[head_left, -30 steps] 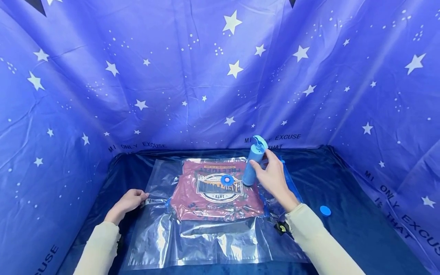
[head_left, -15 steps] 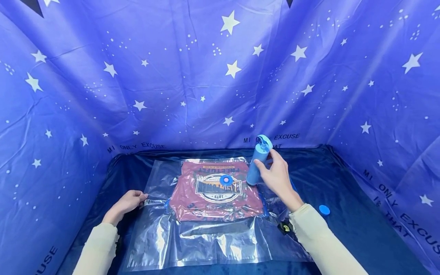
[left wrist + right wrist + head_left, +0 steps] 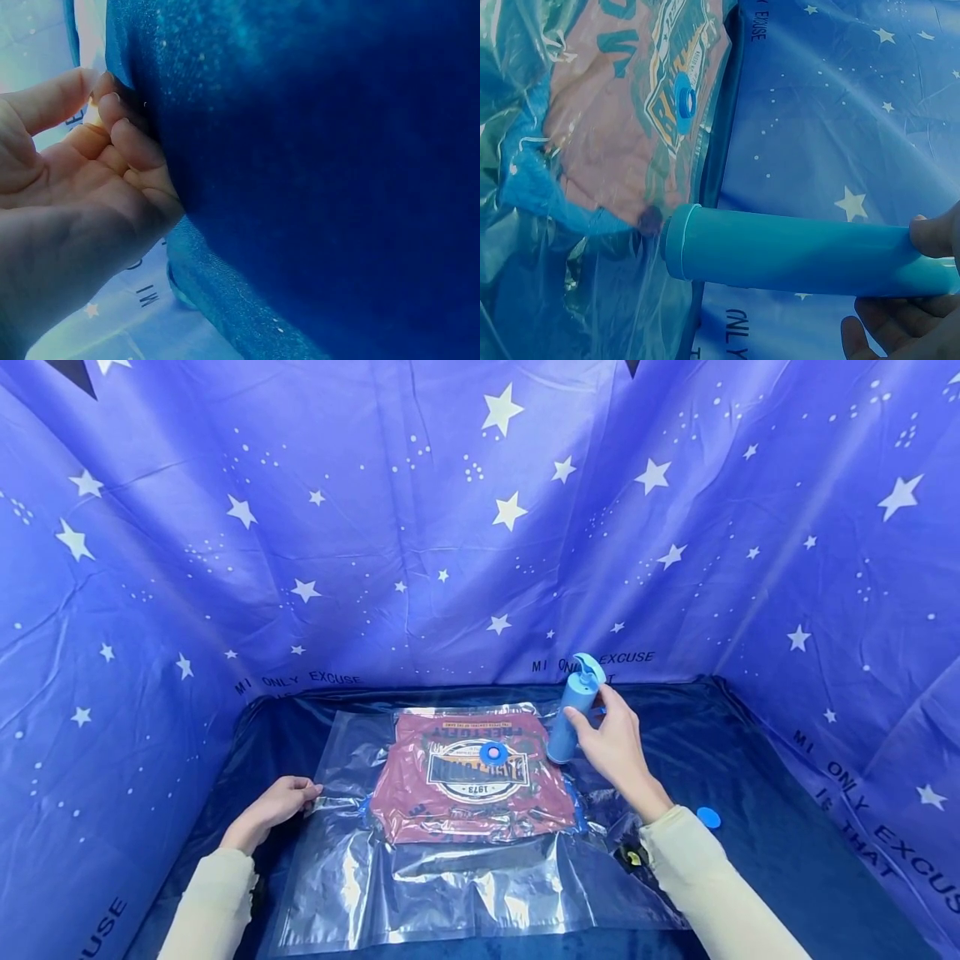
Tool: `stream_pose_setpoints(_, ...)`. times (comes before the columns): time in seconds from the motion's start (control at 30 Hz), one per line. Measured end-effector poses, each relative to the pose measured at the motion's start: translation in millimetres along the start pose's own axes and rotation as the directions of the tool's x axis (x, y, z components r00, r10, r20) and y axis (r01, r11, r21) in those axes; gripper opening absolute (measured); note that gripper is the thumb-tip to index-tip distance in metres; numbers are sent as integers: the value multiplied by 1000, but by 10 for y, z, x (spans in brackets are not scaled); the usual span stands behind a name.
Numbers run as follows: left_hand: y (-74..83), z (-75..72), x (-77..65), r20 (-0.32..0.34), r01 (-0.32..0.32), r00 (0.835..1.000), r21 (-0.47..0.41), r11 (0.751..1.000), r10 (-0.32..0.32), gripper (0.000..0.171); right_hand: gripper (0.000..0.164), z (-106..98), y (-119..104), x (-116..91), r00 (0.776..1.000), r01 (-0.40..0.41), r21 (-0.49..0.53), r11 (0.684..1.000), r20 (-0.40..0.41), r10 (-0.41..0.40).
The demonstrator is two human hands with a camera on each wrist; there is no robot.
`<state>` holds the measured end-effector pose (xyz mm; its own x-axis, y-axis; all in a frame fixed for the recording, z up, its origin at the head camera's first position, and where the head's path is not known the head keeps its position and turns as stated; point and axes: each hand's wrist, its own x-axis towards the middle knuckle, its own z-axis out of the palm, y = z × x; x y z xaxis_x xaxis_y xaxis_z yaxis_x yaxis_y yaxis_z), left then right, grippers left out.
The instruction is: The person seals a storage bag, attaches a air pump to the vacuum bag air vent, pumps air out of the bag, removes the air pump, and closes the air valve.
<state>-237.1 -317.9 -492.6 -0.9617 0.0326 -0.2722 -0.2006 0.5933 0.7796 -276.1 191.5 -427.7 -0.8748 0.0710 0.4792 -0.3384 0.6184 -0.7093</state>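
A clear plastic vacuum storage bag [image 3: 330, 877] lies flat, with a folded maroon printed shirt [image 3: 405, 785] inside it. The bag's round blue valve [image 3: 493, 753] is uncapped over the shirt's print. At the bag's left edge, my left hand [image 3: 273, 810] pinches the plastic between thumb and fingertips; the left wrist view shows the thumb [image 3: 64, 97] meeting the fingers. My right hand [image 3: 617, 739] grips a blue hand pump [image 3: 573, 718] by its barrel, to the right of the valve. In the right wrist view the pump's lower end [image 3: 679, 241] is apart from the valve.
A round blue cap [image 3: 708, 817] lies on the dark blue cloth [image 3: 780, 877] right of the bag. A small black-and-yellow item [image 3: 630, 857] shows beside my right sleeve. Purple star-printed curtains [image 3: 420, 568] stand behind and at both sides.
My right hand has moved the pump a little to the right, away from the valve. My left hand stays at the bag's left edge.
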Motion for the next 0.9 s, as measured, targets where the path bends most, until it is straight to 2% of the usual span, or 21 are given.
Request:
stream_pose_setpoints(0.2,-2,-20,-8,4,5,1000,1,1000,-5,37,35,-38,46,9,1000,7,-5,1000,-11,-7)
stream_pose_setpoints(0.6,-58,5,1,34,-3,999,-65,998,5,36,35,-158,152,11,998,6,-20,1000,-55,-8)
stream_pose_setpoints(0.9,-48,-15,3,37,-3,999,-28,1000,4,37,37,-252,226,4,997,-10,-42,999,-73,6)
